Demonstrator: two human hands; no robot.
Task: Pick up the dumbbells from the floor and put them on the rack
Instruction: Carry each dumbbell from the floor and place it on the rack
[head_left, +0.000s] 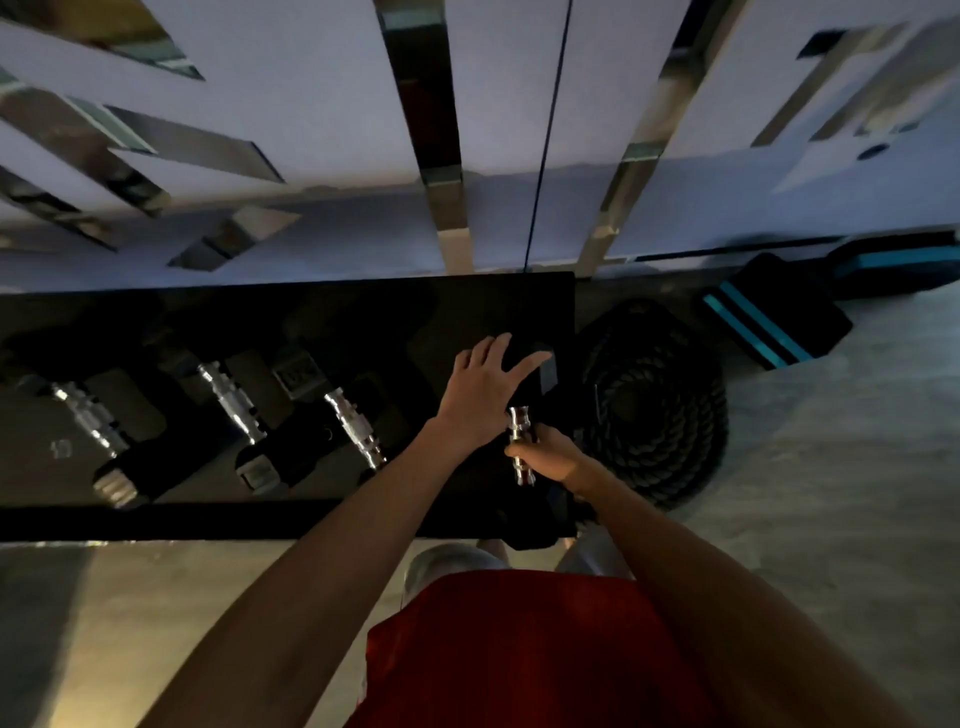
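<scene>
Head view finds us at the placing step: our right grip (545, 457) is curled round the chrome handle of the dumbbell (519, 423) at the rack's (363, 301) right end, our left grip (485, 395) spread over its far head, so next, we judge, comes settling it and letting go.

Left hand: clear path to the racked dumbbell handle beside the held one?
Probably yes. The left hand is open, gripping nothing, and the neighbouring handle lies just left of it on the rack, with nothing visible between them.
</scene>
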